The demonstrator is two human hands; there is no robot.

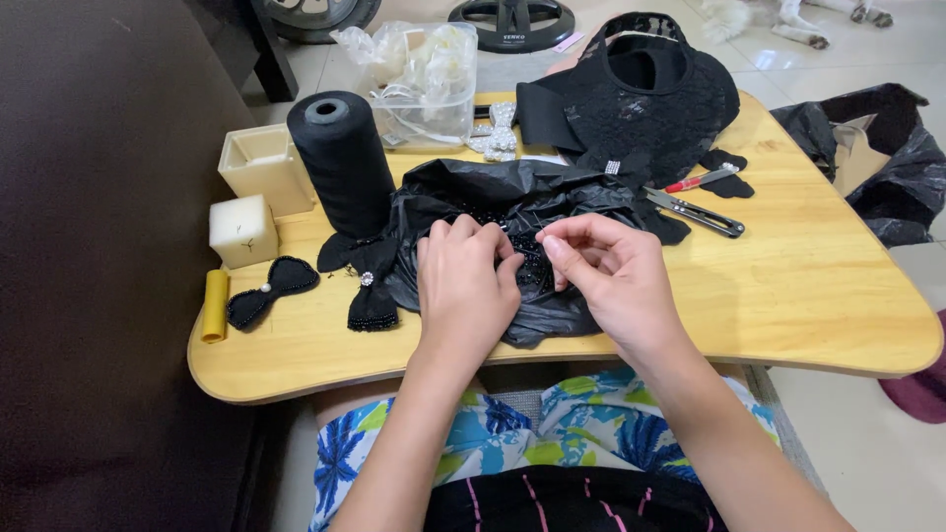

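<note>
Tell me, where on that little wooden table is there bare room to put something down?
The widest bare patch of the wooden table is on the right, past the right hand and below the thread snips. A narrower strip runs along the near edge under the beaded bows. The left and back are crowded: thread cone, plastic tub, lace hat.

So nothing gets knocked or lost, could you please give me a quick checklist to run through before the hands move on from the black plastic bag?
1. Both hands on the bag: left hand and right hand rest on the black plastic bag: ok.
2. Beads kept in the bag: cannot tell.
3. Snips lying clear of the hands: ok.
4. Black thread cone upright: ok.
5. Finished black bows clear of the table edge: ok.
</note>
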